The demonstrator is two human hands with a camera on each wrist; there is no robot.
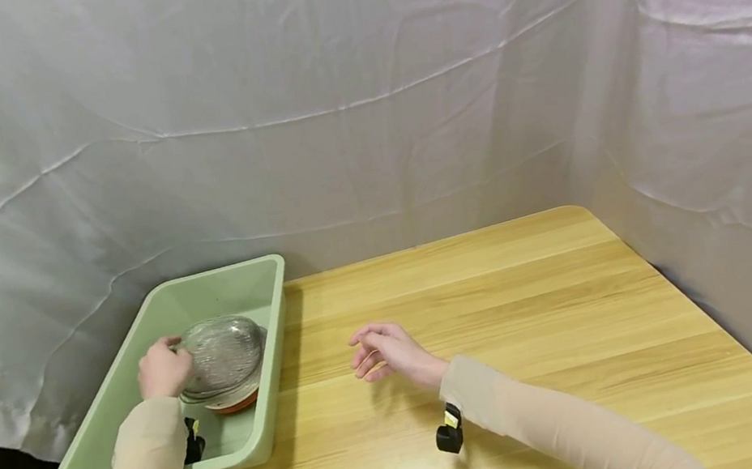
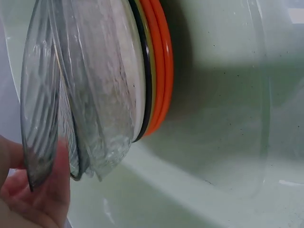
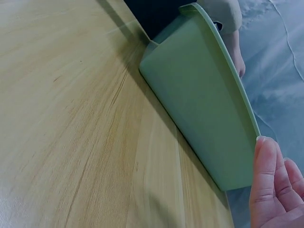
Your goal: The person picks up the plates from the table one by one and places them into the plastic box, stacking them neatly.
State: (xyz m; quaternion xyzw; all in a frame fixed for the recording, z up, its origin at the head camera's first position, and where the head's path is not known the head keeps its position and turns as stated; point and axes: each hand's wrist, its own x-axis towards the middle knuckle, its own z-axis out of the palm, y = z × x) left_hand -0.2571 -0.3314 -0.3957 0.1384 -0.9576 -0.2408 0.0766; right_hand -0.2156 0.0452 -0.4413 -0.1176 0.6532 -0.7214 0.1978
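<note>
My left hand (image 1: 164,369) reaches into the green plastic bin (image 1: 273,390). Its thumb and fingers pinch the edge of a clear ribbed glass plate (image 2: 39,104), which tops a stack of dishes. At the pinched edge the plate is tilted slightly away from the glassware (image 2: 102,85) beneath it. Under that come a white plate (image 2: 137,71), a dark-rimmed one and orange plates (image 2: 164,71). My right hand (image 1: 395,353) hovers over the table, right of the bin, fingers loosely bent and holding nothing.
A wood-grain table (image 1: 505,304) carries the bin at its left side. Grey-white curtain cloth (image 1: 362,146) hangs behind and along the right. The bin's raised walls surround the dish stack.
</note>
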